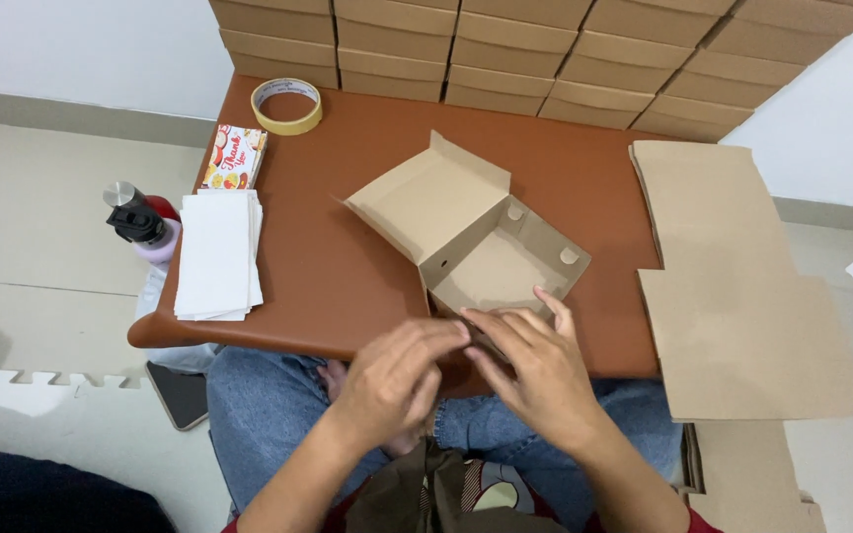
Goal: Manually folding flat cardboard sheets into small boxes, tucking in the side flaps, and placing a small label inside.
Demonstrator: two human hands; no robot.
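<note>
An open brown cardboard box [486,252] with its lid raised lies on the brown table [318,247], tilted towards me. My left hand [392,380] and my right hand [530,370] meet at the box's near edge, fingers bent over the front flap. Both hands press on that flap, which they mostly hide. The box's inside looks bare, with two round holes in its far wall.
A stack of flat cardboard blanks [733,276] lies at the right. Rows of folded boxes [545,49] stand along the back. At the left are white paper sheets [217,255], printed cards [233,156], a tape roll [286,106] and a bottle [140,222] beside the table.
</note>
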